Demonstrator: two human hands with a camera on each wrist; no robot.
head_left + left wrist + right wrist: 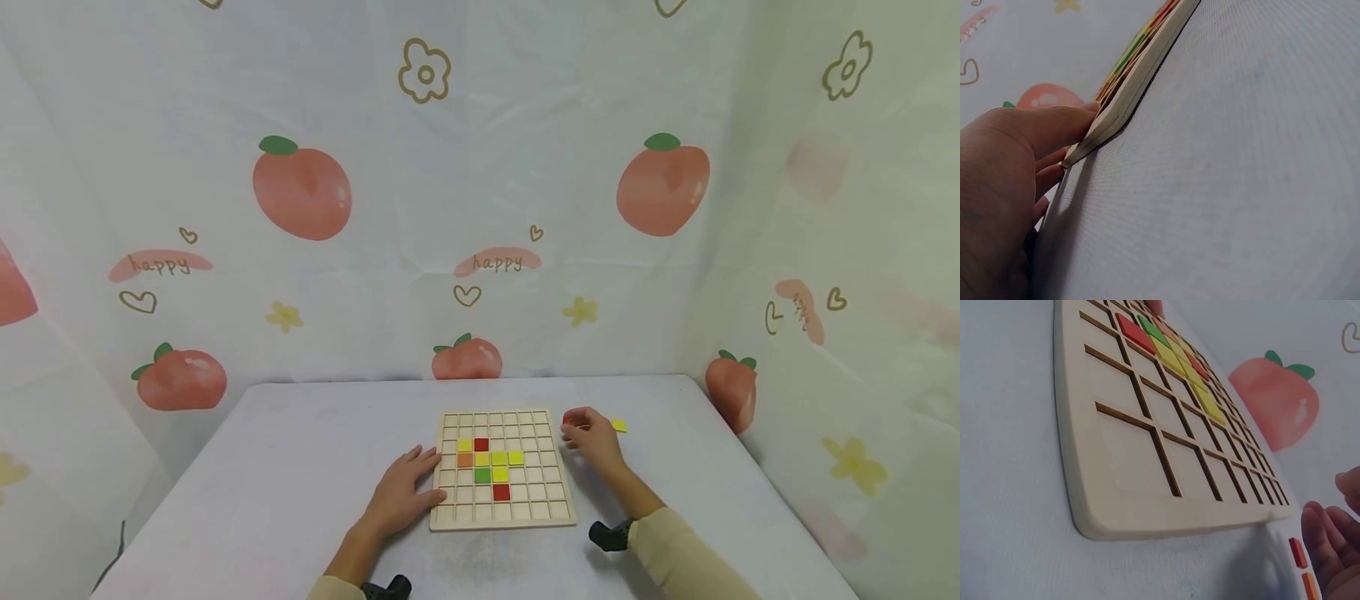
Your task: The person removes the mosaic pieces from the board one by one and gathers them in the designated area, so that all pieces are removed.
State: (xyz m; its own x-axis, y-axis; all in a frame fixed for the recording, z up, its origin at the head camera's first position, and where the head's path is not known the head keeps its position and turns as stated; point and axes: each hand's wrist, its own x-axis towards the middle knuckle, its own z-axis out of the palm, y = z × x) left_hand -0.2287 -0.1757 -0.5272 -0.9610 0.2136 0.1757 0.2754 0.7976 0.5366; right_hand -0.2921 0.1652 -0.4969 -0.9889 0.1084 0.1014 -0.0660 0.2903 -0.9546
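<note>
A wooden grid board (pixel 537 515) lies on the table with coloured square tiles in some of its cells. Among these are a green tile (pixel 482 475), an orange tile (pixel 465 459), a red tile (pixel 501 492) and several yellow tiles (pixel 516 457). My left hand (pixel 401 496) rests against the board's left side, its thumb touching the rim and its fingers extended. Beyond the board's right edge, my right hand (pixel 594 439) hovers low, thumb and fingers apart. Beside its fingers, the right wrist view shows a loose red tile (pixel 1298 553) and an orange tile (pixel 1310 586) on the table.
Past the right hand, a yellow tile (pixel 619 426) lies on the white-covered table (pixel 285 467). Behind and beside the table hangs a white curtain (pixel 390 192) printed with fruit and flowers. A dark cable (pixel 116 554) runs down at the far left.
</note>
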